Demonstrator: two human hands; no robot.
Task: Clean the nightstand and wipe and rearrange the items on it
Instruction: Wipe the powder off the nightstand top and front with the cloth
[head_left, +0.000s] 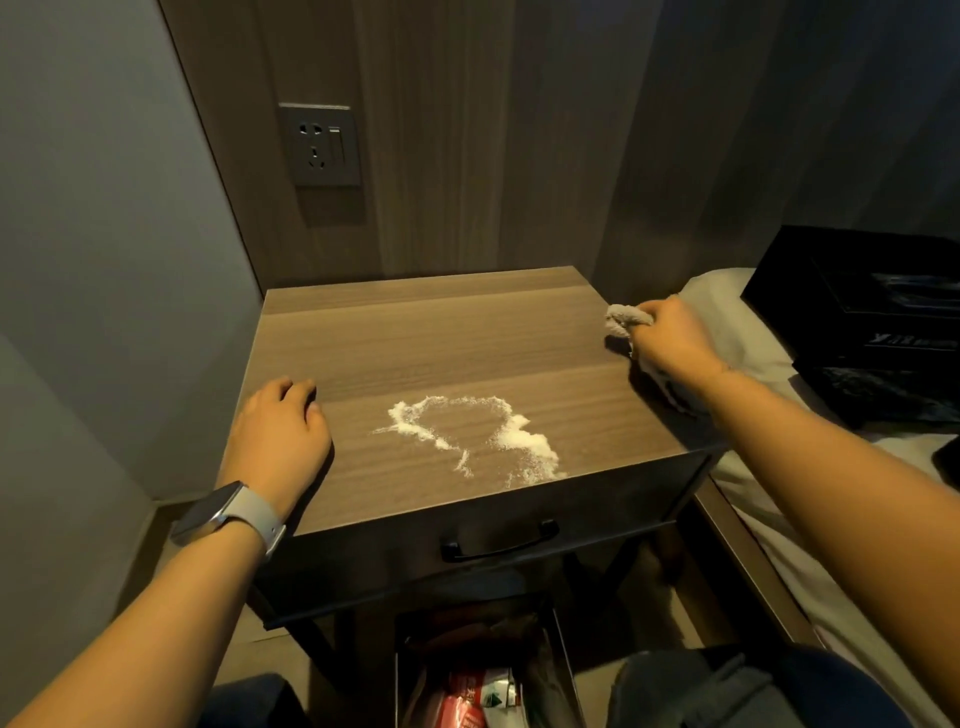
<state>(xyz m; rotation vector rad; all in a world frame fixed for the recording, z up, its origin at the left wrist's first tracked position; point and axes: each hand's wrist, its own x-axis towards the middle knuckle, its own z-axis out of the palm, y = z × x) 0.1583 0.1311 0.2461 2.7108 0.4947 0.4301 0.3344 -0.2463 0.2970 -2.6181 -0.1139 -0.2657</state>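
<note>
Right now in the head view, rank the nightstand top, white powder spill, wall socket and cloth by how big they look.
1. nightstand top
2. white powder spill
3. wall socket, though it sits farther back
4. cloth, mostly hidden in the right hand

Powder on nightstand top toward near edge, bed just right, box on bed, wall socket behind, bin beneath nightstand

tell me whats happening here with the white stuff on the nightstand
A person is cleaning the nightstand. The right hand grips a crumpled cloth at the top's right edge, apart from the white powder spilled near the front edge. The left hand rests on the top at the left. The powder is not yet wiped away.
</note>
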